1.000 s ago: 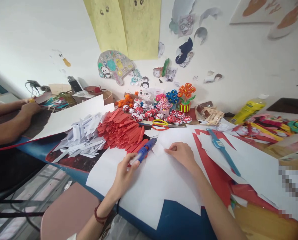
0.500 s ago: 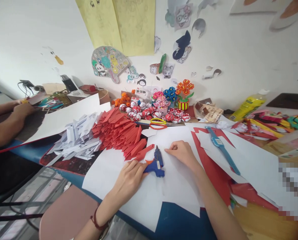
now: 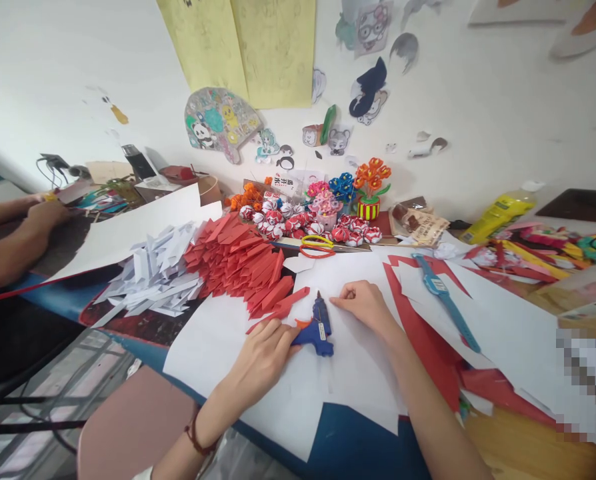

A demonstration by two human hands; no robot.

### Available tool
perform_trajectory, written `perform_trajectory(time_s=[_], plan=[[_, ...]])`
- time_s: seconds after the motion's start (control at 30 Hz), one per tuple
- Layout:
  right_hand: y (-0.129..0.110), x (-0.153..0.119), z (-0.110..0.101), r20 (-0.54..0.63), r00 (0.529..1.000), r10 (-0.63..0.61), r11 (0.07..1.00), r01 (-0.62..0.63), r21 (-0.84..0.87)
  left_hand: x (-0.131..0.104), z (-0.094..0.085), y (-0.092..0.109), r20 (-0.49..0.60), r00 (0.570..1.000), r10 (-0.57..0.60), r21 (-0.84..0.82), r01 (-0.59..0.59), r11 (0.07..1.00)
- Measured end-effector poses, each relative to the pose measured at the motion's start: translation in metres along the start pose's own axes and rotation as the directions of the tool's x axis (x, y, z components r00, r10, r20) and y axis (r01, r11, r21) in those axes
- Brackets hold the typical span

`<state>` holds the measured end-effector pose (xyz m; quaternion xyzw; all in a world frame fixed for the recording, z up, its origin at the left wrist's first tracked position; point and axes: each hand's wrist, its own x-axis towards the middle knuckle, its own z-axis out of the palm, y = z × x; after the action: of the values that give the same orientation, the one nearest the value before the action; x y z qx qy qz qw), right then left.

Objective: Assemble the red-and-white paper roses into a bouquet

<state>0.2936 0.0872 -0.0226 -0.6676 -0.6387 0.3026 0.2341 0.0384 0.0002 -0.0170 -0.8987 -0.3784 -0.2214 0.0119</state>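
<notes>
My left hand [image 3: 264, 357] is closed round the handle of a blue hot glue gun [image 3: 321, 328] that lies over white paper sheets [image 3: 363, 373], its dark nozzle pointing away from me. Just right of the nozzle is my right hand [image 3: 362, 303], thumb and forefinger pinched together; whatever is between them is too small to make out. A folded red paper strip [image 3: 291, 303] lies beyond my left fingers, beside a large heap of red folded paper pieces [image 3: 235, 257]. White folded paper pieces [image 3: 155, 273] are piled to the left of that heap.
Yellow-and-red-handled scissors [image 3: 318, 245] lie behind the sheets. Red-and-white paper flowers [image 3: 353, 230] and a striped flower pot [image 3: 369, 209] stand near the wall. A blue watch [image 3: 443, 293] rests on paper at right, near a yellow bottle [image 3: 501, 212]. Another person's arm [image 3: 13, 247] reaches in at far left.
The glue gun has shifted slightly to the right with my left hand, its nozzle now closer to my right fingertips. My right hand stays almost where it was.
</notes>
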Motion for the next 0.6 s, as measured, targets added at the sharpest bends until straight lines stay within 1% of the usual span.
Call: perform_trajectory(time_s=[0.13,0.2,0.3,0.43,0.5,0.53,0.6], plan=[[-0.001,0.0,-0.001,0.028,1.0,0.005,1.0,-0.006,0.013,-0.001,-0.005,-0.002,0.032,0.999,-0.021,-0.032,0.022,0.999],[-0.001,0.0,-0.002,0.036,0.999,0.009,1.0,-0.01,0.016,-0.001,-0.006,-0.002,0.026,0.999,-0.024,-0.031,0.024,0.999],[-0.002,0.0,-0.003,0.044,0.999,0.016,1.0,-0.017,0.023,0.003,-0.003,-0.003,-0.004,1.0,-0.019,-0.02,0.018,1.0],[-0.002,-0.001,-0.004,0.036,0.999,0.028,0.999,-0.029,0.029,0.003,-0.001,-0.003,0.015,1.0,-0.027,-0.056,0.028,0.998],[-0.002,-0.001,-0.004,0.035,0.999,0.034,0.999,-0.035,0.03,-0.003,-0.006,-0.005,-0.012,0.998,-0.068,-0.102,0.066,0.993],[-0.002,-0.001,-0.004,0.039,0.999,0.033,0.999,-0.034,0.031,-0.007,-0.01,-0.006,-0.034,0.994,-0.108,-0.144,0.102,0.984],[-0.002,-0.001,-0.004,0.046,0.998,0.032,0.999,-0.033,0.023,-0.016,-0.018,-0.009,-0.066,0.969,-0.239,-0.29,0.21,0.934]])
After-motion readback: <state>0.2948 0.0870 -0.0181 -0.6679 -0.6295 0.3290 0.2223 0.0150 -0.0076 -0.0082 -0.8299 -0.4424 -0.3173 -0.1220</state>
